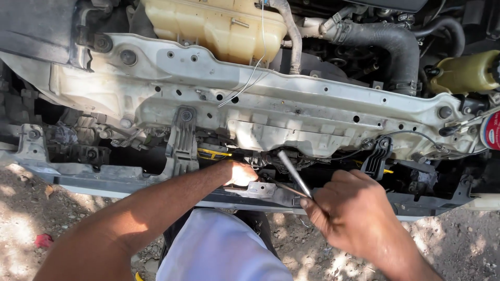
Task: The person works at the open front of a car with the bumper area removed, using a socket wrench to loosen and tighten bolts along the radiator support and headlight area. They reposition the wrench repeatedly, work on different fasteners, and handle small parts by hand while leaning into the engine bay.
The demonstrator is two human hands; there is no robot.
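I look down into the open front of a car with the bumper off. My right hand point(350, 208) is closed around a slim metal tool point(292, 171) whose shaft angles up and left under the white radiator support panel point(291, 112). My left hand point(240, 173) reaches into the dark gap below that panel, beside a grey bracket point(182, 143); its fingers are curled inside the gap and whether they hold anything is hidden. The tool's tip ends near the left hand, just under the panel's lower edge.
A cream coolant tank point(219, 26) and black hoses point(385, 39) sit behind the panel, with a yellowish reservoir point(466, 73) at right. A thin white wire point(255, 67) hangs over the panel. A lower crossbar point(130, 182) runs along the front. Dirt ground point(458, 244) lies below.
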